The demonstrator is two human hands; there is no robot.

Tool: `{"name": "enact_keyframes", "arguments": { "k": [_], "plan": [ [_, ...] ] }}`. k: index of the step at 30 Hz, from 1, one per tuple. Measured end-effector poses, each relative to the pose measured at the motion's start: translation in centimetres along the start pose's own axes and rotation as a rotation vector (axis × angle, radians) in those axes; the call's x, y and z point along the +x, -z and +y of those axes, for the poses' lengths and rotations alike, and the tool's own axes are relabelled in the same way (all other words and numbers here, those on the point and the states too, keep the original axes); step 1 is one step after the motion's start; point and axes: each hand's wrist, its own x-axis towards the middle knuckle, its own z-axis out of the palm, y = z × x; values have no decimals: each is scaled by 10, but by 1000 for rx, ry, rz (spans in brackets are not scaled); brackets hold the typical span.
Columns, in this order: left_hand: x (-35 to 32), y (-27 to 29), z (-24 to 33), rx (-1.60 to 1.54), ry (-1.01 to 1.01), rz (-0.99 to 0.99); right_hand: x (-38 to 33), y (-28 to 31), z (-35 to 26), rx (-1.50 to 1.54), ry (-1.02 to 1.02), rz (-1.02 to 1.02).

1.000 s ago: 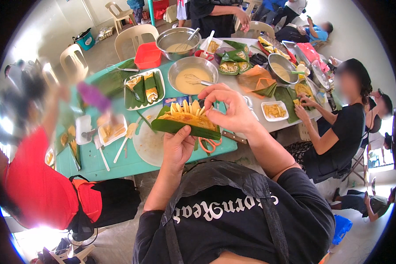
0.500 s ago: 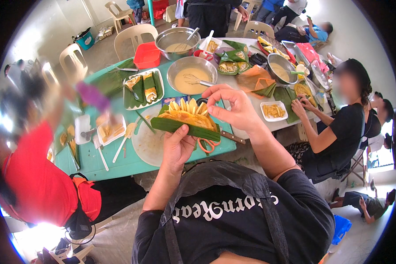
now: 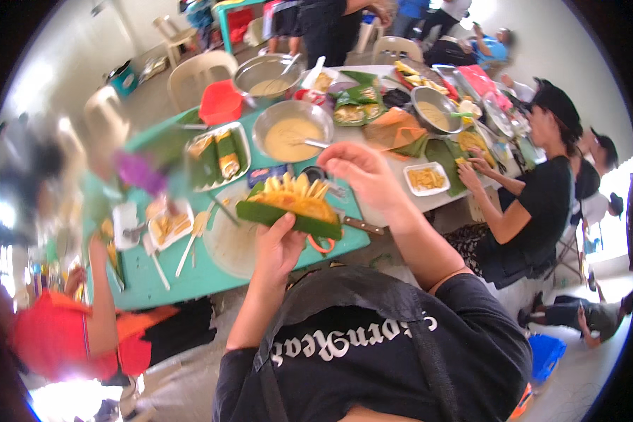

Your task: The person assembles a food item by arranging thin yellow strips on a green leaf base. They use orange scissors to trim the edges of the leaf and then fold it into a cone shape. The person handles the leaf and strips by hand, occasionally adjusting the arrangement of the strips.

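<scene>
My left hand [image 3: 280, 247] holds up a green banana leaf [image 3: 288, 218] from below. On the leaf lie yellow batter and several yellow strips of filling [image 3: 299, 195]. My right hand [image 3: 362, 172] hovers just right of and above the leaf, fingers curled loosely and holding nothing that I can see. Both hands are over the near edge of a teal table [image 3: 190, 278].
A metal bowl of yellow batter [image 3: 292, 132], a second metal bowl [image 3: 266, 72], a tray of wrapped leaf rolls [image 3: 216, 156] and a red tub [image 3: 220, 103] stand on the table. Scissors with orange handles [image 3: 330, 239] lie under the leaf. Other people sit left and right.
My right hand has lifted off the filling and drawn a little to the right. The leaf in my left hand has stayed about where it was.
</scene>
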Motion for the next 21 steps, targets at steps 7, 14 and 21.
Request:
{"name": "enact_keyframes", "arguments": {
  "k": [7, 14, 21],
  "plan": [
    [2, 21, -3, 20, 14, -17, -12, 7, 19, 20, -23, 35],
    [19, 17, -13, 15, 110, -126, -69, 39, 43, -61, -18, 394],
    [43, 10, -34, -6, 185, -181, -128, 73, 70, -67, -160, 521]
  ]
}}
